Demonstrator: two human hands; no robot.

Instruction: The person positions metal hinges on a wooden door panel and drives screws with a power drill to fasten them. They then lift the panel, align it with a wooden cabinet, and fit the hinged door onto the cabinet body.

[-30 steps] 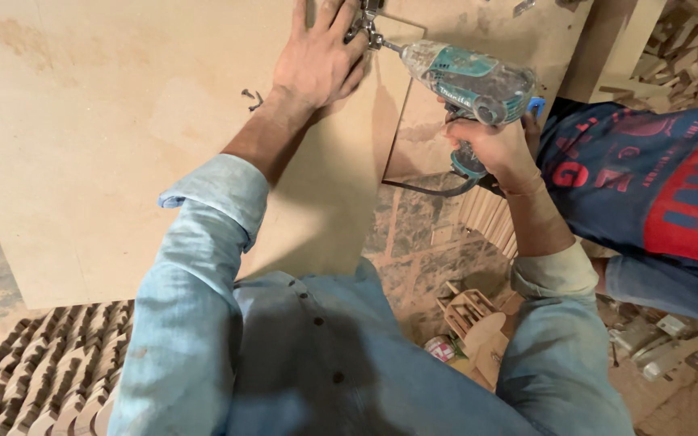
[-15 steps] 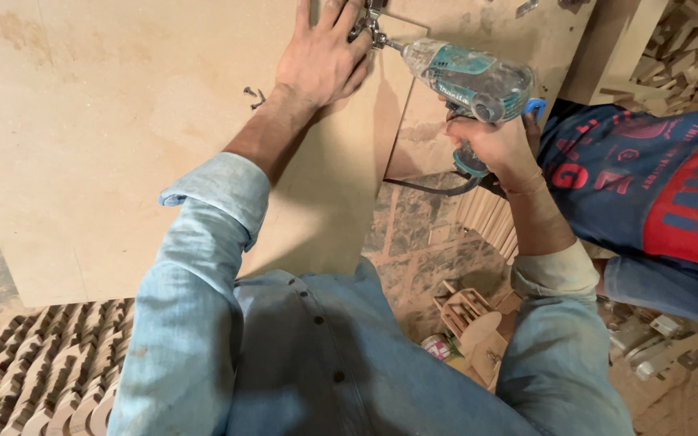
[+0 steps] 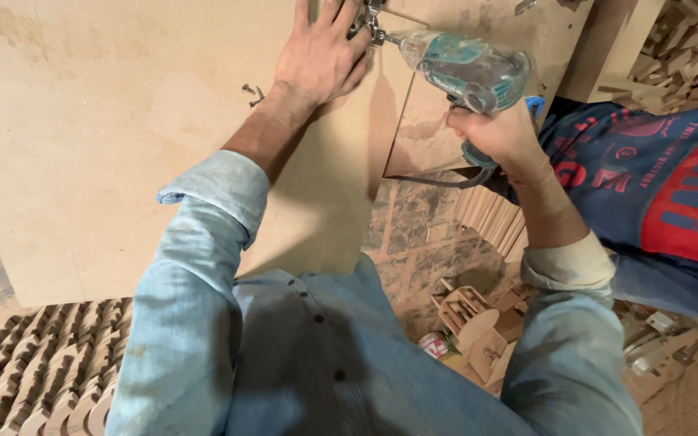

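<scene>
Left hand spread flat on the board; right hand clenched around teal drill at a metal hinge.

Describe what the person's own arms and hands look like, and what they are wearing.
Both hands are bare: no gloves, rings or watch show. The left hand comes out of a light blue, denim-like shirt sleeve rolled into a cuff below the elbow, leaving the forearm uncovered. The right hand has the same blue sleeve, its turned-back cuff showing a pale cream lining. The shirt has dark buttons.
</scene>
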